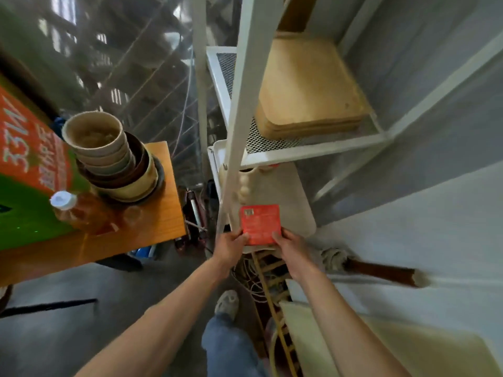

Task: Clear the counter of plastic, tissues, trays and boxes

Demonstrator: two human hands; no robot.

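A flat red box (260, 223) with white print is held over the lower shelf (294, 197) of a white metal rack (239, 110). My left hand (231, 244) grips its near left corner and my right hand (290, 247) grips its near right corner, thumbs on top. A stack of tan trays (307, 88) lies on the rack's mesh shelf above. The wooden counter (152, 213) stands to the left, apart from both hands.
On the counter are a stack of bowls (114, 156), a capped bottle (81, 210) of amber liquid and a red-green carton (30, 164). A mop (362, 265) leans by the grey wall at right. Cables and a yellow hose (269, 295) lie on the floor under the rack.
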